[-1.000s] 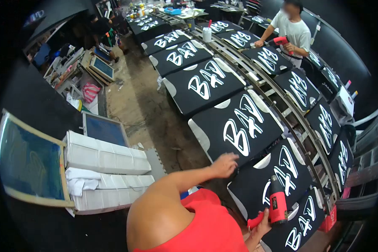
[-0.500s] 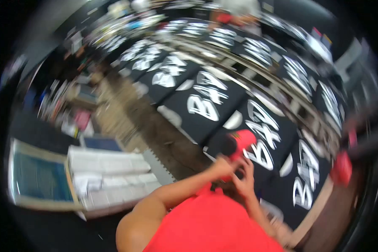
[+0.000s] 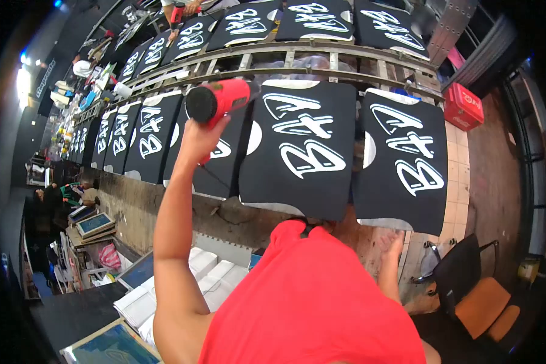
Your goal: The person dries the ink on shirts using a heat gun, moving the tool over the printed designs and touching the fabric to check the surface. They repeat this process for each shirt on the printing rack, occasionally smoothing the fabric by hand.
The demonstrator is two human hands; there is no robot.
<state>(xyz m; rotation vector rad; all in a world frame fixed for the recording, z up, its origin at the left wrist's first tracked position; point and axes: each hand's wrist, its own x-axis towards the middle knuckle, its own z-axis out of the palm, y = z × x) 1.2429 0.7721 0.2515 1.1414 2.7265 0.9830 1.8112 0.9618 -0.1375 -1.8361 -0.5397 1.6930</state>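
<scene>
My left hand (image 3: 200,139) is closed around the handle of a red heat gun (image 3: 232,96) with a black rear end. The gun is above the row of black printed panels, its nozzle pointing right over the top of a panel with white "BAD" lettering (image 3: 312,159). Low at the right, my right hand (image 3: 391,244) is beside the bottom edge of the rightmost black panel (image 3: 376,194); its fingers are loosely apart and nothing shows in them.
Behind the near row runs a metal rail (image 3: 285,59), with more printed panels beyond. A co-worker's hand (image 3: 192,8) and another red heat gun (image 3: 176,14) are at the top. A red crate (image 3: 464,106), a chair (image 3: 460,270) and white boxes (image 3: 141,304) also stand around.
The heat gun has passed from my right hand, through both hands, into my left. My right hand has let go and moved down right. The view has swung toward the right end of the row.
</scene>
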